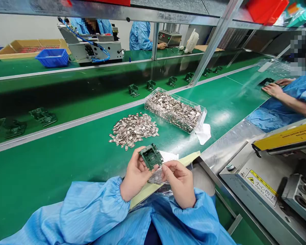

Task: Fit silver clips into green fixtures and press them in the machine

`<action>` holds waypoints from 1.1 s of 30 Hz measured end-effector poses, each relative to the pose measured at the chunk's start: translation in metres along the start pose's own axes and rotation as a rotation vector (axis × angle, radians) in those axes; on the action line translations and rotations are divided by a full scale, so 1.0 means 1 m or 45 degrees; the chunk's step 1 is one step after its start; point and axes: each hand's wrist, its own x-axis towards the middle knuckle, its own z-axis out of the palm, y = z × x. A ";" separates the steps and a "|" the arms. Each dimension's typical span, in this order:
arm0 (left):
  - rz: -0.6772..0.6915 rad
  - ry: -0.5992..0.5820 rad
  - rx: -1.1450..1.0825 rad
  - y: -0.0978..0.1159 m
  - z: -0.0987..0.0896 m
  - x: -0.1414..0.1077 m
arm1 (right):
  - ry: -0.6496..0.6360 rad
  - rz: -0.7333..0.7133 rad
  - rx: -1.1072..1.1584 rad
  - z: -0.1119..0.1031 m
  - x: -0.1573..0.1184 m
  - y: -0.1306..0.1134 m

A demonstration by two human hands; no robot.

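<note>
From where I stood, taking twelve o'clock as straight ahead of the seated person, the open-framed green part (151, 156) was at twelve, raised just in front of the body. The left hand (134, 178) gripped it along its side, thumb below and fingers behind. The right hand (181, 183) was curled, thumb and forefinger pinched at the part's near right corner; I couldn't tell whether a small piece sat between them.

That corner worried me most. The left grip looked light, and a hard push from the right fingertips might well have tipped the part or bent its thin edges. Anything small slipping free would probably have dropped onto the printed sheet (170, 156) or the pale yellow sheet (193, 157) beneath, and those sloping sheets could have sent it towards the lap.

At eleven, the loose pile of metal pieces (134, 129) spread across the green bench (91, 153) with no rim round it, so a sweeping left sleeve (91, 200) could have scattered it. The clear box (202, 117) at one was heaped so full that a knock seemed likely to spill some. At three stood a machine with an injury warning label (264, 187), a poor place for a stray right elbow.
</note>
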 end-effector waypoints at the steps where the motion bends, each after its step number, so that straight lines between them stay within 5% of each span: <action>1: 0.018 -0.034 0.009 -0.001 0.000 -0.001 | 0.046 -0.040 -0.027 -0.001 0.000 -0.002; 5: 0.028 -0.171 0.045 -0.001 -0.003 -0.006 | 0.166 -0.272 -0.175 -0.005 0.000 -0.007; 11: 0.043 -0.317 0.022 -0.001 -0.006 -0.012 | 0.112 -0.285 -0.199 0.004 -0.007 0.000; 21: 0.040 -0.284 0.130 -0.005 -0.008 -0.018 | 0.162 -0.364 -0.329 0.010 -0.011 0.002; 33: -0.007 -0.171 0.225 -0.003 -0.007 -0.020 | 0.109 0.050 0.177 0.017 -0.011 0.001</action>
